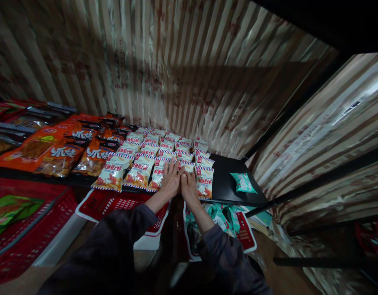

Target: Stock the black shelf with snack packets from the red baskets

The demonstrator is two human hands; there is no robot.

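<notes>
Rows of small white snack packets with red lettering and striped ends lie on a black shelf. My left hand [172, 178] rests flat, fingers spread, over a front-row snack packet [158, 174] and partly covers it. Close beside it, its thumb side against the left, my right hand [189, 187] presses on the packet next to it, fingers laid forward and slightly bent. That packet is mostly hidden under the hands. To the right of my right hand lies the last front-row packet [204, 183].
Orange snack bags [64, 153] fill the shelf's left part. One teal packet [243, 182] lies on the black shelf [222, 176] at right. Below stand red baskets [115, 205], one with teal packets [219, 217]. Corrugated sheeting [182, 82] rises behind; a dark post [290, 119] slants at right.
</notes>
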